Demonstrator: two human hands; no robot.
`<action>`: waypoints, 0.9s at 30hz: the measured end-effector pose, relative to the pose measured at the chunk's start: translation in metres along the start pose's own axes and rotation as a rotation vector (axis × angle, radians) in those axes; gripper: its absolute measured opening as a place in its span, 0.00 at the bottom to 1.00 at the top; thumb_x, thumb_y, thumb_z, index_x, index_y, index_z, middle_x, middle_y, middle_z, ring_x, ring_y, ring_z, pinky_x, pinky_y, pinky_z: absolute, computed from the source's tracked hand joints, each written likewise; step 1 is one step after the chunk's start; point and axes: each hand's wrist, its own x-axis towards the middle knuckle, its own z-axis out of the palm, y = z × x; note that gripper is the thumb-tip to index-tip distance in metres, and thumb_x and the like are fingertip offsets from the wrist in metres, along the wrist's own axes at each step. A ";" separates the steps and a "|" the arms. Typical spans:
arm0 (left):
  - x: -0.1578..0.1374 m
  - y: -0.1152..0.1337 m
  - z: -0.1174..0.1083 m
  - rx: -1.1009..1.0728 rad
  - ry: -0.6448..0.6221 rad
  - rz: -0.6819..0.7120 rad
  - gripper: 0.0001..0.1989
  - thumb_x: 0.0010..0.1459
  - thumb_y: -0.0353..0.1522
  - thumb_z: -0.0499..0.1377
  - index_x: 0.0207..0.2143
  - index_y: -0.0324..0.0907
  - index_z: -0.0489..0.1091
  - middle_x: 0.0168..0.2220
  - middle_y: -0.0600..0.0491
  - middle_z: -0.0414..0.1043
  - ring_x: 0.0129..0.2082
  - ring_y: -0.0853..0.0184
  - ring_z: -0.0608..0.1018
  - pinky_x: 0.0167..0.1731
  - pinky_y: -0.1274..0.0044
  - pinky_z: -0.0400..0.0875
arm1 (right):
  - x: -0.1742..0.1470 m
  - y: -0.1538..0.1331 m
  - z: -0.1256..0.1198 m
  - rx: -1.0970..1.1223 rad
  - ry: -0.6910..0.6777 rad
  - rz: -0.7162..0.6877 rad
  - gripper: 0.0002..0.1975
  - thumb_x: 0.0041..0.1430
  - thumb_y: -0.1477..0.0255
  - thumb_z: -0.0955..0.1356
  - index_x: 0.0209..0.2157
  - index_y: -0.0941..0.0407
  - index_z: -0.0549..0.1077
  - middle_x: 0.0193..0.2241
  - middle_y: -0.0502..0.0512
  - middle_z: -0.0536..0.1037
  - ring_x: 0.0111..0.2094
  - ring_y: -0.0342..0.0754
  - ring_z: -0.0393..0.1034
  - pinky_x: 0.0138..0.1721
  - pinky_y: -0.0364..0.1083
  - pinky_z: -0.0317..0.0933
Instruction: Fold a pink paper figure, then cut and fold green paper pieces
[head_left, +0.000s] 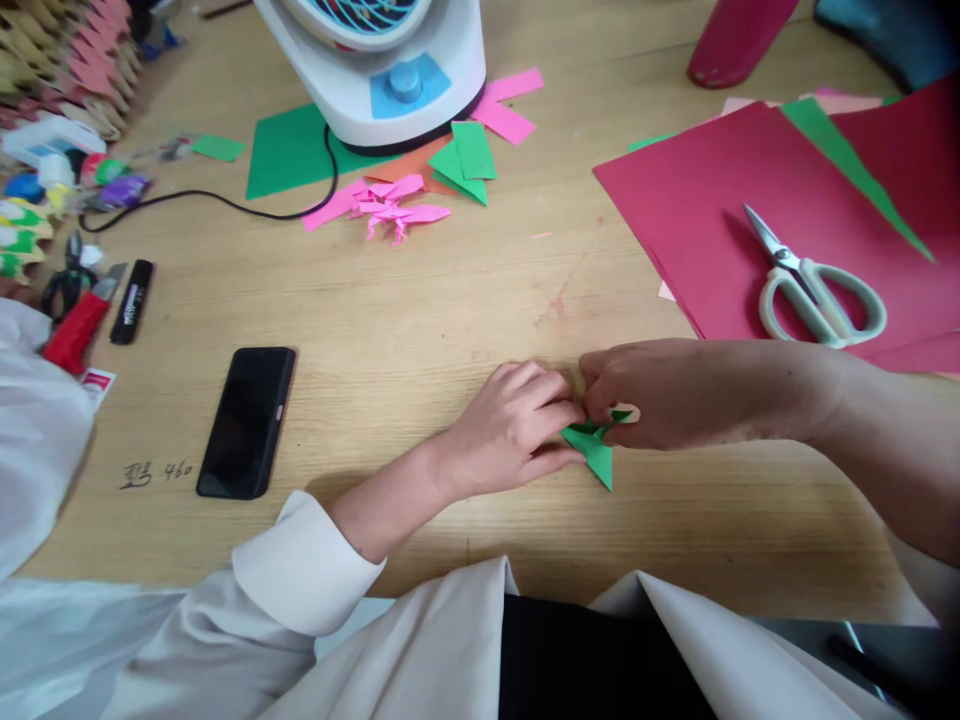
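Observation:
Between my hands, just above or on the wooden tabletop, is a small piece of folded green paper (594, 458) with a pointed corner toward me. My left hand (525, 420) is closed on its left side, the thumb along the lower edge and the fingers curled above. My right hand (637, 395) pinches the paper from the right, its fingers bent down and its wrist arched. Fingers hide much of the upper part of the paper, so its full shape cannot be made out.
Scissors (814, 290) rest on red paper sheets (697, 200) at right. A phone (247, 422) lies at left, near a marker (132, 302) and a red-handled cutter (79, 325). At the back stand a white appliance (409, 90), pink folded paper figures (397, 208) and green paper pieces (469, 160).

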 end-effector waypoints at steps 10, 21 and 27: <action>0.001 0.000 0.002 0.006 0.032 -0.014 0.13 0.65 0.41 0.56 0.39 0.41 0.74 0.38 0.48 0.72 0.39 0.63 0.69 0.41 0.70 0.64 | -0.011 0.019 0.008 0.073 -0.104 -0.051 0.09 0.54 0.76 0.66 0.30 0.51 0.79 0.32 0.52 0.72 0.29 0.46 0.68 0.32 0.46 0.57; 0.001 0.000 0.002 0.046 -0.001 0.002 0.14 0.66 0.42 0.54 0.39 0.41 0.73 0.38 0.48 0.71 0.38 0.62 0.69 0.40 0.70 0.64 | -0.013 0.010 0.016 -0.048 -0.016 0.011 0.06 0.53 0.76 0.68 0.28 0.52 0.77 0.31 0.54 0.73 0.31 0.49 0.69 0.33 0.47 0.57; 0.001 0.000 0.004 0.036 0.023 -0.005 0.14 0.65 0.42 0.56 0.39 0.40 0.73 0.38 0.48 0.72 0.38 0.62 0.70 0.40 0.70 0.63 | -0.016 0.016 0.012 -0.086 -0.039 0.028 0.08 0.55 0.75 0.67 0.23 0.54 0.72 0.30 0.54 0.70 0.28 0.47 0.67 0.30 0.46 0.55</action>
